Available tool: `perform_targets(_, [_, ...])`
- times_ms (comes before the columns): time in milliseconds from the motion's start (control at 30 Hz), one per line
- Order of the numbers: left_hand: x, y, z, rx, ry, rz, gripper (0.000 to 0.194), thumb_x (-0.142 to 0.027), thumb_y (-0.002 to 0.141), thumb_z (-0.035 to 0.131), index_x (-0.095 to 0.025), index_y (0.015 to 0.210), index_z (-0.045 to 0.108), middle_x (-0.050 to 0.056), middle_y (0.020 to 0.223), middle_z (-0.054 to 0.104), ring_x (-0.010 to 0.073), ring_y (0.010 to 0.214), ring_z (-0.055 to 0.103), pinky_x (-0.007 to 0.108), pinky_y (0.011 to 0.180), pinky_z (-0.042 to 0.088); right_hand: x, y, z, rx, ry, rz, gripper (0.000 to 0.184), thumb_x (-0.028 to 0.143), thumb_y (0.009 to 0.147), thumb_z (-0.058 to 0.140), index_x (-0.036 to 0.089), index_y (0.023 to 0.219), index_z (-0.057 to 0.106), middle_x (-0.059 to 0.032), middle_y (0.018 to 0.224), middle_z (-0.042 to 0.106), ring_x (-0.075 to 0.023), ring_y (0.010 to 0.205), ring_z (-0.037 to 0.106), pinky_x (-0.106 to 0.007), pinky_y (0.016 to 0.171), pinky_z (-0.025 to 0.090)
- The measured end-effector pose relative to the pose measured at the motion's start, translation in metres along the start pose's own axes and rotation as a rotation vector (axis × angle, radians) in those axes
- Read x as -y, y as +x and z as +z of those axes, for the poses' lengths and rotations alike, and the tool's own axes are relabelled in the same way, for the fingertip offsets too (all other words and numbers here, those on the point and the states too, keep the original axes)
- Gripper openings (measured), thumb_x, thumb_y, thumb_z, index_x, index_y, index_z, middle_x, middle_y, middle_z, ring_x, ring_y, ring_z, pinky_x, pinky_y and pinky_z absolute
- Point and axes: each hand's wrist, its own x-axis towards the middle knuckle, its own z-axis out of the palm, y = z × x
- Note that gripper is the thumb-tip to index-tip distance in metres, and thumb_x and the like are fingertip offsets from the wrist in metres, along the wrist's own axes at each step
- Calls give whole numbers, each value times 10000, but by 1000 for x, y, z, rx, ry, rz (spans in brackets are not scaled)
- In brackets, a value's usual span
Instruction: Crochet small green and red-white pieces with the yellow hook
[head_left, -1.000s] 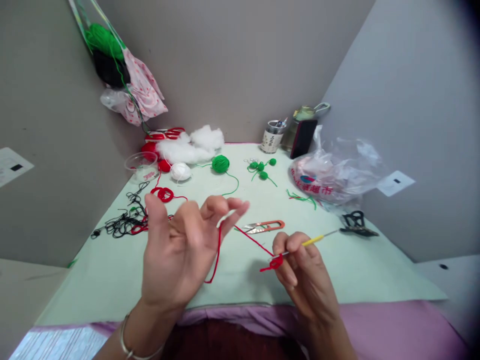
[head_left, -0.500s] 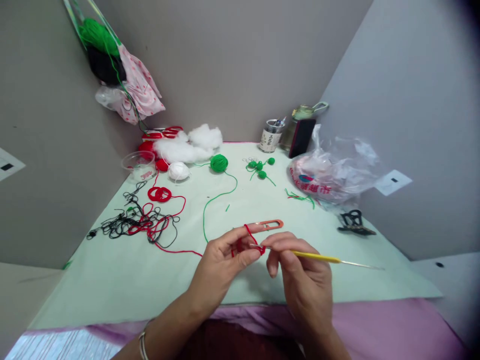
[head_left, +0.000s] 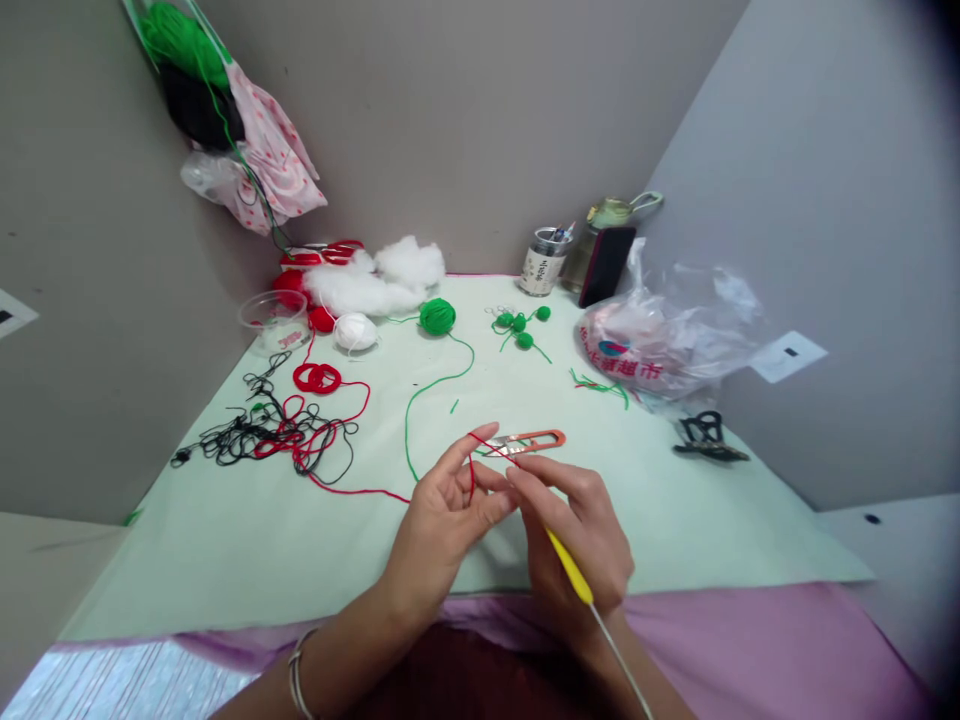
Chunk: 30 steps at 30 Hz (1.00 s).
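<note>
Presently, the two hands are brought together over the pale green table top (head_left: 675, 530), their fingertips meeting or almost meeting. The left hand (head_left: 442, 510) is partly closed: the thumb presses toward the middle finger, while the index finger is raised and carries the red yarn (head_left: 472, 480). What is pinched at the tips I cannot tell, since the fingers cover it. The right hand (head_left: 577, 530) is closed around the yellow-handled hook (head_left: 570, 570), whose handle slants down toward the wearer; its working tip is hidden.

Both forearms come from the near edge and lean inward. The left palm is turned toward the right hand, and a bracelet (head_left: 296, 675) is on the left wrist.

Just beyond the fingertips lie the orange snips (head_left: 551, 439), with the blades near the raised finger. To the left, the red yarn passes through a tangle of black cord (head_left: 240, 430). Farther back are a green yarn ball (head_left: 438, 317), a white yarn ball (head_left: 355, 332) and white stuffing (head_left: 360, 288). On the right side there are a plastic bag (head_left: 660, 345) and an upright phone (head_left: 608, 266).
</note>
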Motion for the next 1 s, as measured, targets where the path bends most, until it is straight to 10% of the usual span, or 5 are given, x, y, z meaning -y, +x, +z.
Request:
perform_targets(333, [-7,0,1,39,-64,-67,447,-238,828,887,-187,1257,774,-60,731,587,3,496,295,204,524,231,-13,5,-1,5,586,573,147,259,1013,684,308,1014,823,18,922,777,-126,772,646,-275,755,535])
perform_targets(633, [-7,2,-5,30,-39,-60,328,-225,851,853,-206,1175,807,-43,787,605,-4,494,303,203,538,260,-12,5,-1,7,739,691,131,345,984,726,268,953,828,-4,881,760,-117,682,656,-265,668,543])
perform_targets(800, [-8,2,-4,0,-6,-21,318,-245,851,858,-213,1164,814,-40,824,591,5,515,316,209,529,256,-10,3,-10,84,564,529,205,236,1064,572,260,1016,771,-14,926,759,-134,703,678,-291,684,575])
perform_targets(1000, [1,0,-2,-43,-2,45,506,-273,807,918,-232,1286,758,-43,750,599,53,579,405,199,528,275,-9,-6,-9,173,9,-79,401,58,983,612,260,1316,705,-71,1055,779,-197,931,746,-315,773,628])
